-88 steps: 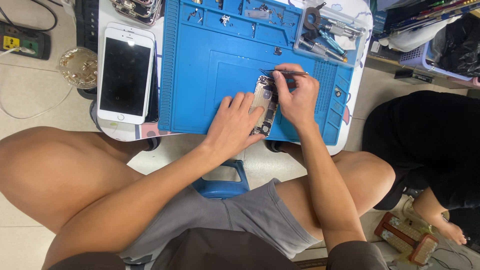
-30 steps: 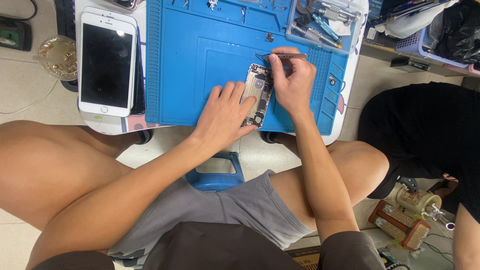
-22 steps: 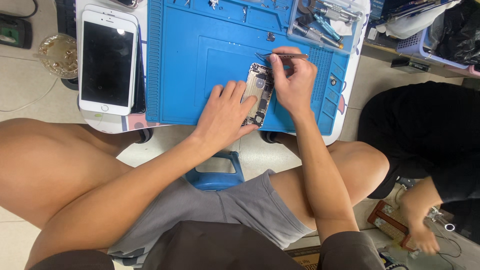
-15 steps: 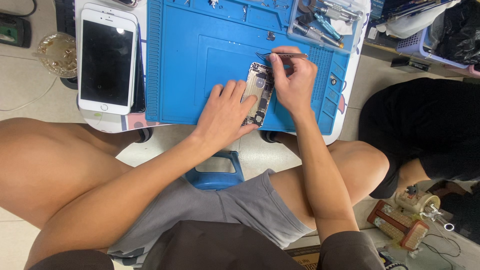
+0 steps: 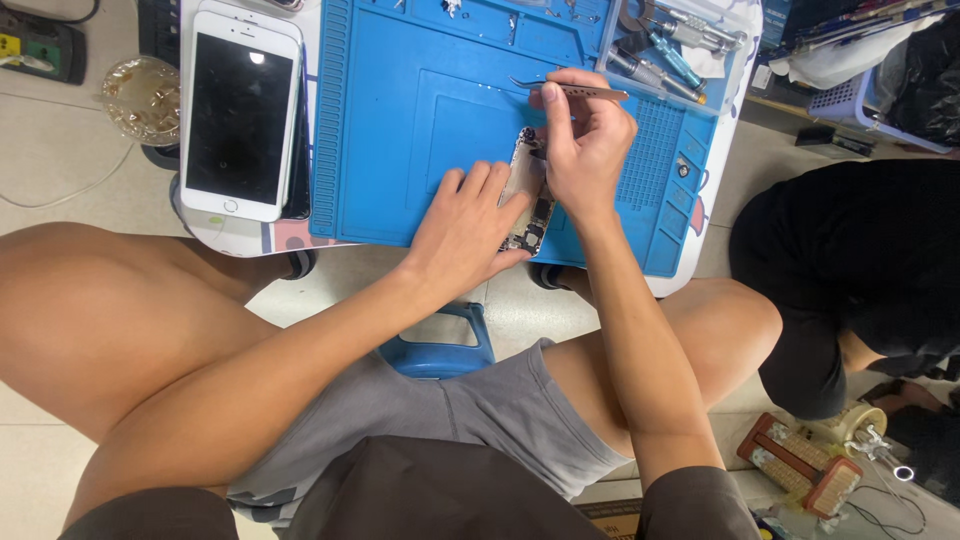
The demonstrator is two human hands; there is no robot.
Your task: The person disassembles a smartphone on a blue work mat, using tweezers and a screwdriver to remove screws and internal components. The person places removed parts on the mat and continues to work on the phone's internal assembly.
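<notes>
An opened phone body [image 5: 527, 192] with its insides showing lies on a blue work mat [image 5: 400, 110]. My left hand [image 5: 466, 224] rests flat on the mat and steadies the phone body from its left side. My right hand [image 5: 583, 150] is closed around metal tweezers [image 5: 570, 89], which lie across the top of the fist with the tips pointing left. Its fingers press down at the upper end of the phone body.
A white phone [image 5: 240, 110] with a dark screen lies left of the mat. A clear tray with screwdrivers [image 5: 670, 50] sits at the mat's top right. Another person in black [image 5: 850, 280] sits at the right. A blue stool [image 5: 440, 345] shows between my legs.
My right hand has turned the tweezers from working at the phone body to lying across the top of the fist. My left hand keeps its hold.
</notes>
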